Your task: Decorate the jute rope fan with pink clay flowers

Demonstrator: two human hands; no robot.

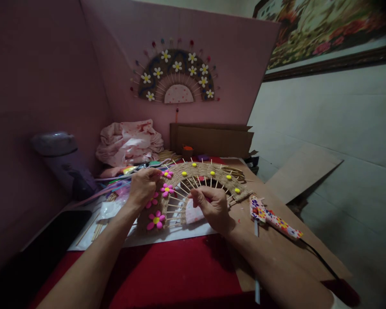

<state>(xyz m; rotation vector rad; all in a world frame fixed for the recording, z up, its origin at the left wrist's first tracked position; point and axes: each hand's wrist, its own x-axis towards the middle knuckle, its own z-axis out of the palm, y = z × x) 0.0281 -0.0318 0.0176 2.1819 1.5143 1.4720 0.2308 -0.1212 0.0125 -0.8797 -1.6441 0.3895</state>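
Note:
A half-round woven fan piece [209,174] of tan cord and wooden sticks lies on white paper [167,234] on the table. Pink foam flowers [156,219] with yellow centres sit along its left arc, and yellow dots [212,173] run along its top. My left hand [143,185] rests with curled fingers on the left edge of the weave, by a pink flower [167,174]. My right hand [212,208] is closed in a pinch over the sticks near the middle; what it holds is hidden.
A flower-patterned glue gun [272,217] with a black cord lies right of the weave. A finished fan [176,77] hangs on the pink back wall. Crumpled pink cloth [128,143], cardboard [212,139] and coloured strips [116,184] fill the back. A dark bottle [62,161] stands at left.

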